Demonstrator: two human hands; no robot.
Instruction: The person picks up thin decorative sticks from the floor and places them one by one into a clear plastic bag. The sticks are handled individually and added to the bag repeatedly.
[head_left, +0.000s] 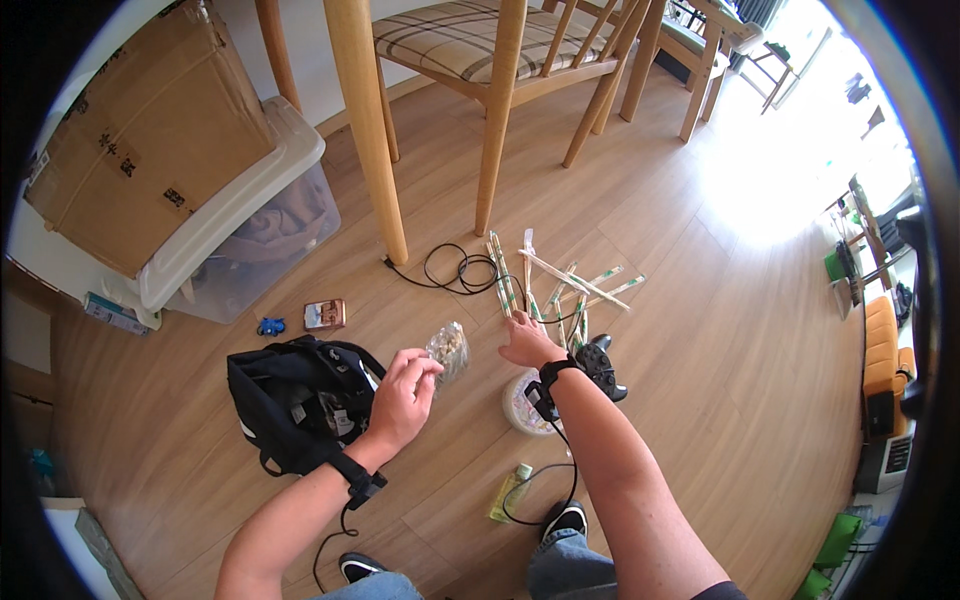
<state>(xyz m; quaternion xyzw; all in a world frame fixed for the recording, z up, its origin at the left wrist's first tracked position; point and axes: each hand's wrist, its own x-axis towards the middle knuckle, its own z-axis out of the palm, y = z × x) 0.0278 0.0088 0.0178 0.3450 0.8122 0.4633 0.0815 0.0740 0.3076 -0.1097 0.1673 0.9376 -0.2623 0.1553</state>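
Observation:
My left hand (406, 395) is beside a clear plastic bag (450, 351) of small beige pieces, its curled fingers at the bag's edge; whether they grip it is hard to tell. Below that forearm, a dark fabric bag (300, 412) lies open on the floor with packets inside. My right hand (531, 342) reaches down to the near ends of paper-wrapped chopsticks (501, 274), thumb apart from its fingers. More wrapped chopsticks (604, 281) lie scattered beyond it. A black game controller (600, 369) and a round tub (517, 405) are partly hidden by my right wrist.
A coiled black cable (450, 279) lies near a wooden table leg (367, 135). Left are a small blue toy (271, 326), a card box (325, 314), and a plastic storage bin (262, 225) under a cardboard box (157, 135). A yellow-green bottle (510, 493) lies by my shoe (564, 517).

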